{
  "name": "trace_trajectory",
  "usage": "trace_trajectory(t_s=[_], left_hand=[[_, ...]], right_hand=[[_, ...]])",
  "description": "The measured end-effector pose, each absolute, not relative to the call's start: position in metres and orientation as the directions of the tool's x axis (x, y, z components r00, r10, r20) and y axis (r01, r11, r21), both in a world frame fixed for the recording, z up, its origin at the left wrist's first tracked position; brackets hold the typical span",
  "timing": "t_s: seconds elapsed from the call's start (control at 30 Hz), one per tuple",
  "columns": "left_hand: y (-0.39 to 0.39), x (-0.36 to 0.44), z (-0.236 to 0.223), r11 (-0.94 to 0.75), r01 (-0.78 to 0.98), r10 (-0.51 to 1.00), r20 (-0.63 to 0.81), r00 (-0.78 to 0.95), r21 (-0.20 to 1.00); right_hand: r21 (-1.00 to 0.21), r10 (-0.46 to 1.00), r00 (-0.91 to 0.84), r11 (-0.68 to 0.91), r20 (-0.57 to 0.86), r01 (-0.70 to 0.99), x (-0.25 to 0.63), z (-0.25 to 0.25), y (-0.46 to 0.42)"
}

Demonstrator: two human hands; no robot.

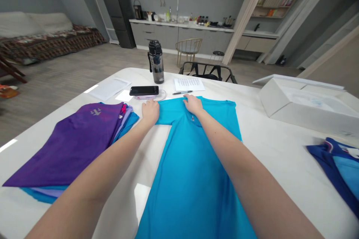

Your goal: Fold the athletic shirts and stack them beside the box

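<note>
A bright blue T-shirt [193, 171] lies spread on the white table [269, 157], its collar end away from me and its lower part running out of view at the bottom. My left hand [150, 111] is closed on the end of its left sleeve, fingers curled. At the shoulder near the collar, my right hand [193, 104] pinches the cloth between thumb and fingers. Part of the collar and chest is hidden under my right forearm. To the left is a stack of folded shirts, with a purple shirt [81, 138] on top.
Beyond the T-shirt are a phone [144, 90], a pen [182, 92], a printed sheet [189, 84] and a dark water bottle [156, 63]. A white open box [314, 106] stands at right, near a navy and blue garment [333, 157]. A chair [207, 70] is behind the table.
</note>
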State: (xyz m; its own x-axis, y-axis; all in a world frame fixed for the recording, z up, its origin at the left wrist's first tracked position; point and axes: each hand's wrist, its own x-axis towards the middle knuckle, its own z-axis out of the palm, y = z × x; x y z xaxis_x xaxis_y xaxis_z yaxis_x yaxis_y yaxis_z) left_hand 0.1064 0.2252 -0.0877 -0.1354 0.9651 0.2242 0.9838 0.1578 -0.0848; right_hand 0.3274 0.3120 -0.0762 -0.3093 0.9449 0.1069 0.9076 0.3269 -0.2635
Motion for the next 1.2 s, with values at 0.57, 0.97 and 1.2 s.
trace_trajectory(t_s=[0.57, 0.97, 1.2], left_hand=[[0.199, 0.151, -0.004, 0.002, 0.912, 0.903, 0.39, -0.178, 0.411], [0.222, 0.331, -0.021, -0.046, 0.311, 0.988, -0.003, 0.156, 0.949], [0.22, 0.289, -0.061, -0.287, 0.895, 0.953, 0.192, 0.233, 0.341]], right_hand=[[-0.406, 0.929, -0.244, 0.344, 0.279, 0.847, 0.353, -0.061, 0.315], [-0.505, 0.988, -0.013, 0.089, 0.152, 0.859, 0.501, -0.064, 0.298], [-0.474, 1.0, -0.01, 0.009, 0.001, 0.88, 0.529, -0.064, 0.246]])
